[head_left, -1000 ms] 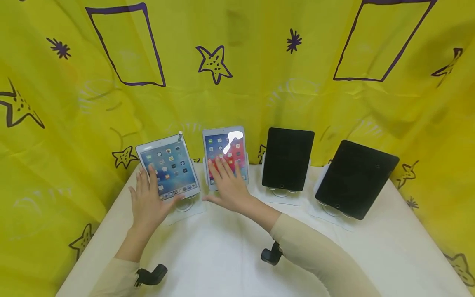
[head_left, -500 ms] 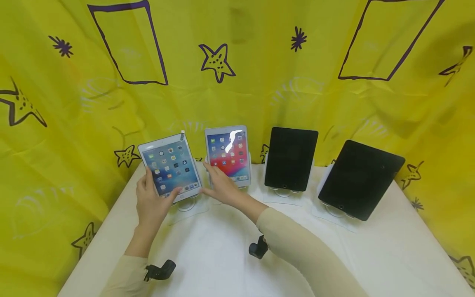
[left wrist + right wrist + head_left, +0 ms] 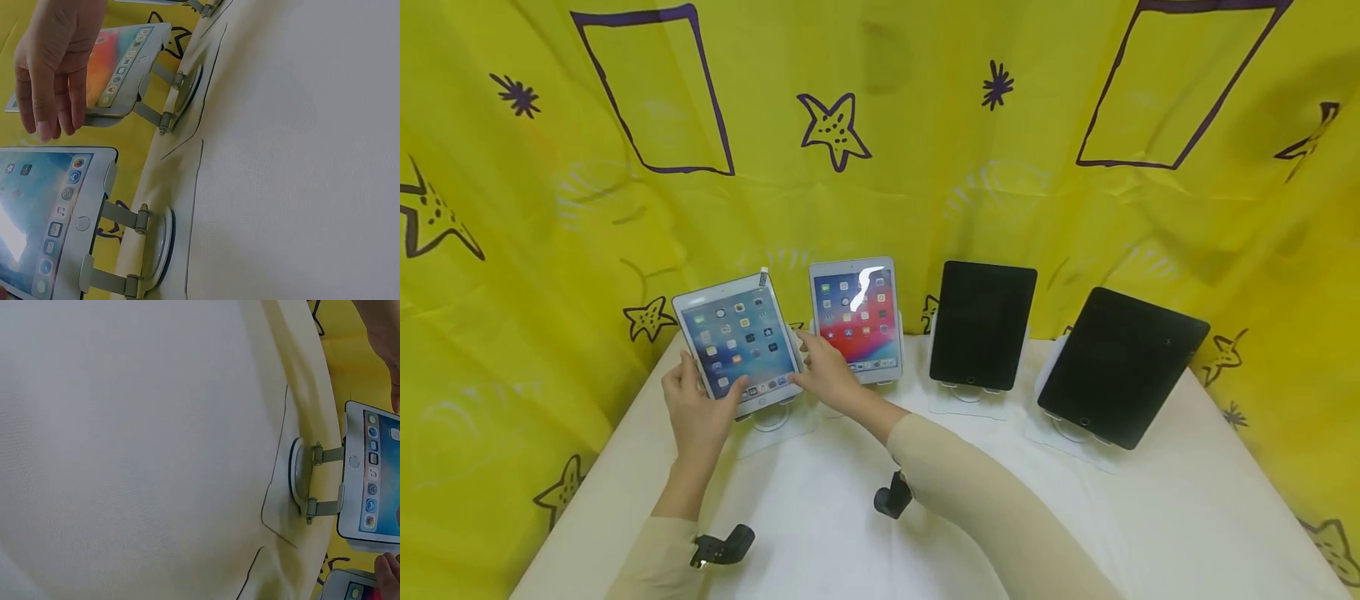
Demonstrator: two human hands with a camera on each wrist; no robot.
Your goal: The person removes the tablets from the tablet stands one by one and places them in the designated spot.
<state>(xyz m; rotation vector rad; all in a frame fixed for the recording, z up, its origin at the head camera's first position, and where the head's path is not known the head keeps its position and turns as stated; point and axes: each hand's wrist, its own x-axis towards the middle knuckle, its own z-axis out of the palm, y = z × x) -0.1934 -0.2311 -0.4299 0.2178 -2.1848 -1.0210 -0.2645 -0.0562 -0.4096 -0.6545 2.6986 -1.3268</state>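
Note:
The leftmost tablet [image 3: 747, 343], white-framed with a lit blue home screen, leans tilted on a metal stand [image 3: 128, 219]. My left hand [image 3: 697, 417] grips its lower left corner, the thumb over the front and the fingers at the side edge. Beside its right edge is my right hand [image 3: 831, 372], fingers loosely extended; in the left wrist view a small gap shows between these fingertips and the tablet. A second white tablet [image 3: 859, 308] with a red and blue home screen stands behind the right hand, which overlaps its lower left part.
Two tablets with dark screens stand to the right, one fairly upright [image 3: 983, 325] and one tilted [image 3: 1123, 367]. All lean on stands along the back of the white table [image 3: 820, 533]. A yellow curtain [image 3: 910, 208] hangs close behind them.
My right hand has left the second tablet's screen and moved left to the first tablet's right edge. My left hand has slid slightly down, its thumb now over the tablet's lower front.

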